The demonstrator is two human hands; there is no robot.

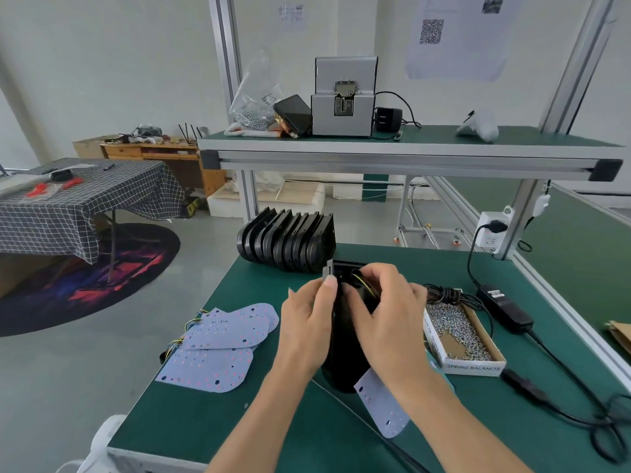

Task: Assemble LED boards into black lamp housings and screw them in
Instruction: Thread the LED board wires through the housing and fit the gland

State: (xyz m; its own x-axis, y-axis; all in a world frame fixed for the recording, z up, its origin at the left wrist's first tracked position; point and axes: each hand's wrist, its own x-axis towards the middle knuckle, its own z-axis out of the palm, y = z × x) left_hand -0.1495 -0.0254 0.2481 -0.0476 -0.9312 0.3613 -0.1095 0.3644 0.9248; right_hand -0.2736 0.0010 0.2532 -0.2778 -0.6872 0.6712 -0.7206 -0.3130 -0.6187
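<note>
A black lamp housing (343,349) stands between my hands at the middle of the green bench. My left hand (305,327) grips its left edge, thumb up by a grey tab at the top. My right hand (386,314) curls over the housing's top, fingers at the yellow wires (365,280) inside it. A pale LED board (380,402) pokes out below my right wrist. Loose LED boards (218,343) with coloured wires lie in a pile to the left. A row of black housings (288,242) stands at the far edge.
A cardboard box of screws (459,336) sits right of my hands. A black power adapter (505,307) and its cables run along the right side to a wall socket (491,230). A screw feeder machine (345,97) stands on the upper shelf.
</note>
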